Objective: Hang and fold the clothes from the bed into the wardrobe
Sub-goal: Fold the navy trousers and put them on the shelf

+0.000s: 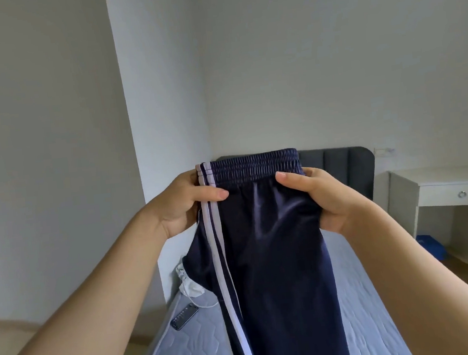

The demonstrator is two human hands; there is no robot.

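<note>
Head view: both hands are raised above the bed [365, 308], and between them hangs a pair of navy trousers [273, 260] with pale stripes down one side. The left hand [189, 202] pinches the striped edge of the elastic waistband [254, 165], thumb laid across the front of the cloth. The right hand [318, 197] is clamped on the opposite edge, with a bunch of fabric gathered in its curled fingers. The hands are apart, and the waistband is stretched roughly level between them.

The trousers' long axis runs straight down from the hands toward the bed, and the leg ends pass out of the bottom of the picture, so I cannot tell whether they touch the mattress. Both hands are equally near the garment, one at each end of the waistband.

The wardrobe is not in view, so it must lie off to a side or behind. I judge the step in hand to be squaring up the trousers for folding or hanging. Whichever follows, the hanging length below the grip is what must be controlled.

On the bed, toward its left edge, lie a dark remote [184, 319] and a white cloth with a cord [190, 283]. At the bed's far end is a grey headboard [341, 166]. To the right of the bed stands a white table [453, 191] with a drawer.
</note>
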